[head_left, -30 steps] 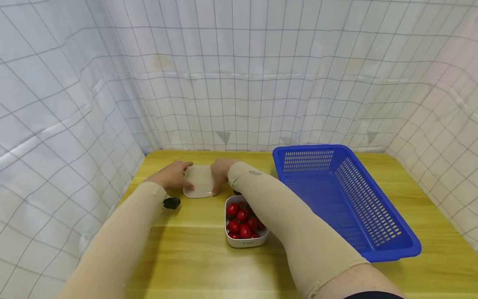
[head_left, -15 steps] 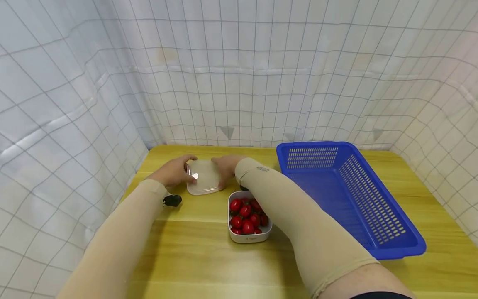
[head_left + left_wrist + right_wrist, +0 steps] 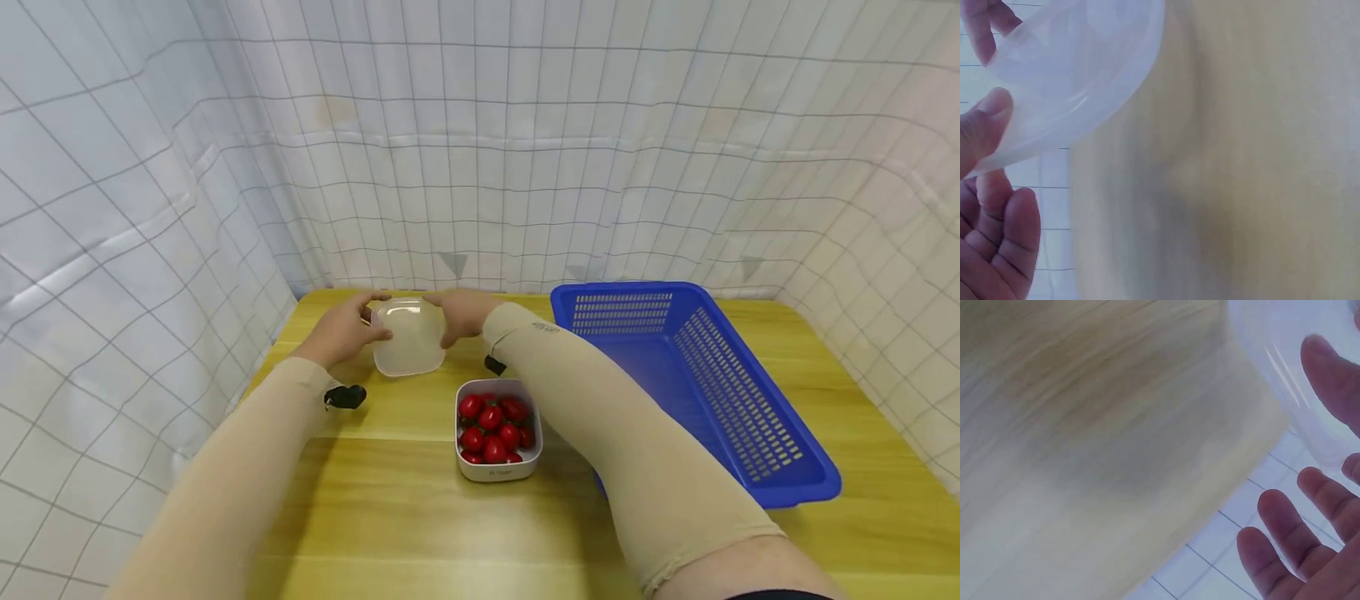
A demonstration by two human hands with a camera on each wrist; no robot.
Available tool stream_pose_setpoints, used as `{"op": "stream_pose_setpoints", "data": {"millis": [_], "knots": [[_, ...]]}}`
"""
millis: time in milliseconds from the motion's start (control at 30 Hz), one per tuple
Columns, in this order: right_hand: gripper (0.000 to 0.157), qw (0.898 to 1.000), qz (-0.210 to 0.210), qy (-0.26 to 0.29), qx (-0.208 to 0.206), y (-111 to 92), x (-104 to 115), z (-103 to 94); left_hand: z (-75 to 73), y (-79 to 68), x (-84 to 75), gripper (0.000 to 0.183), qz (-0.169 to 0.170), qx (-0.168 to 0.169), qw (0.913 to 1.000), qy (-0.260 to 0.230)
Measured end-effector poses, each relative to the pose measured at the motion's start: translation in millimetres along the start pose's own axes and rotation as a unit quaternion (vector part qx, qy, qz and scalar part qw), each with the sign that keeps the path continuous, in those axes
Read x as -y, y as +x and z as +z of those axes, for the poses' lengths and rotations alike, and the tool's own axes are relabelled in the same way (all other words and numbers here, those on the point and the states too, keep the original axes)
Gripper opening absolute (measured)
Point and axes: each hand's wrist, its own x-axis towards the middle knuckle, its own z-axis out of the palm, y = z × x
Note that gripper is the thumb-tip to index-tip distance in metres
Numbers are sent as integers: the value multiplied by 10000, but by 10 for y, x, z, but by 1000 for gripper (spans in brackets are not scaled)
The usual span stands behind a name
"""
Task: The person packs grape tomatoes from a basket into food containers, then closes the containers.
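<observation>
A translucent, square plastic lid with rounded corners (image 3: 407, 340) is held between both hands at the back left of the table. My left hand (image 3: 343, 329) pinches its left edge; in the left wrist view the thumb (image 3: 994, 109) lies on one face, with fingers behind the edge. At the opposite edge, my right hand (image 3: 467, 315) grips the lid, its thumb (image 3: 1329, 375) over the face and the other fingers spread below. The lid tilts above the tabletop. Nearer to me stands a white square container (image 3: 501, 474) holding several red cherry tomatoes (image 3: 491, 418).
A large blue perforated plastic basket (image 3: 750, 492) stands on the right side of the wooden table (image 3: 390, 517). White grid-patterned sheeting (image 3: 525, 167) encloses the back and both sides. My right forearm passes between the container and the basket.
Both hands have lifted the lid and moved it slightly away from me, tilting it. The tomato container and the basket stay in place while the head view shifts a little.
</observation>
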Motion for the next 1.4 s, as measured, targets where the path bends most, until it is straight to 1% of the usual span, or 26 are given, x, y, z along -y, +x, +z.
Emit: {"op": "stream_pose_setpoints", "data": {"millis": [100,200,267,333,400,467,567,700,833,900,967,1033,1067,1133,1167,1267,1333,1400], "knots": [[95,9997,-50,5,-223,-38,-2,-74,-61,-24,-37,68,95,-88,9998,-182],[86,9987,-49,60,-504,-134,16,-182,-140,-37,-99,68,252,-170,9984,-467],[76,9970,-57,170,-751,-222,40,-258,-191,-55,-152,66,399,-271,9973,-556],[63,9944,-105,253,-1022,-311,68,-329,-244,-89,-209,63,478,-389,9964,-575],[51,9911,-179,284,-1291,-388,90,-369,-278,-133,-260,57,552,-474,9963,-455],[43,9881,-269,248,-1496,-460,109,-394,-296,-176,-311,50,605,-503,9960,-417],[37,9842,-360,292,-1707,-568,111,-415,-304,-235,-393,41,663,-443,9959,-418],[35,9809,-439,471,-1834,-748,75,-433,-279,-317,-515,31,782,-450,9952,-381],[32,9776,-537,703,-1908,-993,33,-451,-232,-406,-653,25,1052,-529,9924,-368],[30,9747,-592,1008,-1905,-1131,20,-455,-203,-456,-727,22,1261,-602,9893,-426],[28,9726,-561,1331,-1820,-1258,4,-452,-169,-511,-805,18,1524,-700,9845,-510],[32,9728,-418,1612,-1613,-1367,-11,-440,-130,-566,-877,14,1826,-826,9777,-625],[34,9726,-315,1777,-1463,-1416,-18,-433,-110,-591,-907,12,1977,-904,9737,-679],[42,9718,-91,2118,-1035,-1501,-29,-417,-68,-637,-960,9,2277,-1037,9646,-832],[45,9696,1,2311,-801,-1533,-37,-404,-48,-654,-983,8,2417,-1073,9597,-951],[58,9555,209,2940,-131,-1617,-59,-370,8,-708,-1041,7,2738,-1223,9462,-1217],[66,9488,235,3146,161,-1656,-77,-358,39,-744,-1078,8,2909,-1299,9387,-1319],[74,9467,180,3201,317,-1681,-105,-346,66,-778,-1114,10,3044,-1351,9326,-1391]]}}
